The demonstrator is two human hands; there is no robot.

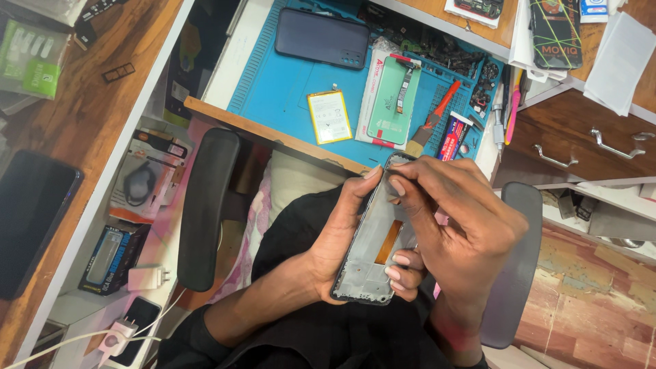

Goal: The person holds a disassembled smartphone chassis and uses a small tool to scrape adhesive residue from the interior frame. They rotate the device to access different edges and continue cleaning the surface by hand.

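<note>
Blue repair mat point(280, 89) covered wooden worktop point(225, 113) | grey opened phone frame point(372, 249) ran lengthwise away, top toward worktop | left hand point(335, 246) gripped its edge | right hand point(458, 225) pinched its top

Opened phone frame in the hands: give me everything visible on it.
The phone frame is a dark-rimmed, grey, metal-looking mid-frame, back cover off, with an orange flex strip down its centre and small cutouts at its lower end. It tilts diagonally over the lap, top toward the blue work mat. The left hand cradles its left edge; the right hand pinches its top corner, fingers curling under the right side.
</note>
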